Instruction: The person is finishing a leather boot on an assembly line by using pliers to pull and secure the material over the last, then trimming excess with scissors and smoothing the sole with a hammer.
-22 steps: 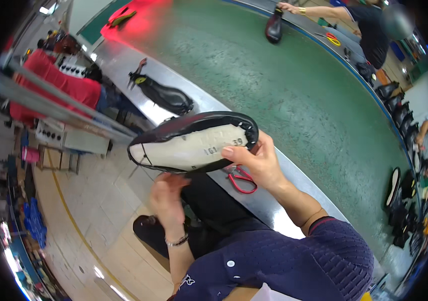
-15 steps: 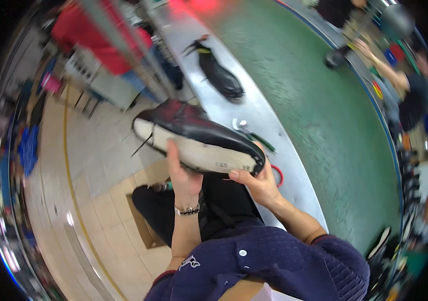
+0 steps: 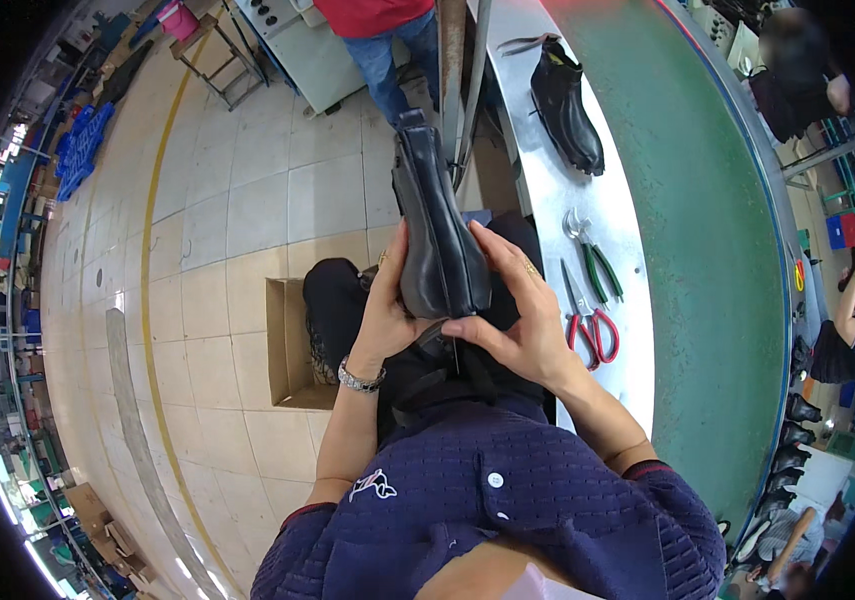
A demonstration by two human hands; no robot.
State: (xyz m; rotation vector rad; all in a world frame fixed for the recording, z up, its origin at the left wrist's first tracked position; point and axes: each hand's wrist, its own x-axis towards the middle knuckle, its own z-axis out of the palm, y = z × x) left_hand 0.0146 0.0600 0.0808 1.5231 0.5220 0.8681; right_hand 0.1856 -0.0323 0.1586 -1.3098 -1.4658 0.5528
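Note:
A black leather boot [image 3: 437,235] is held between both my hands above my lap, its long axis pointing away from me. My left hand [image 3: 385,300] presses along its left side. On the other side my right hand [image 3: 519,315] grips it near the close end, thumb at the bottom edge and fingers along the leather. The boot's sole is turned out of sight. To the right, on the metal bench [image 3: 632,350], lie red-handled scissors [image 3: 592,340] and green-handled cutting pliers [image 3: 599,268]. A second black boot [image 3: 565,110] rests farther up the bench.
An open cardboard box [image 3: 287,350] stands on the floor left of my legs. A metal post [image 3: 452,70] rises by the bench, and a person in jeans [image 3: 377,70] stands beyond. A pink bucket [image 3: 177,20] sits on a stool. More people are at the far right.
The boot has turned from lying crosswise with its pale sole showing to pointing away, sole hidden. My right hand has shifted along its side. The whole view has swung.

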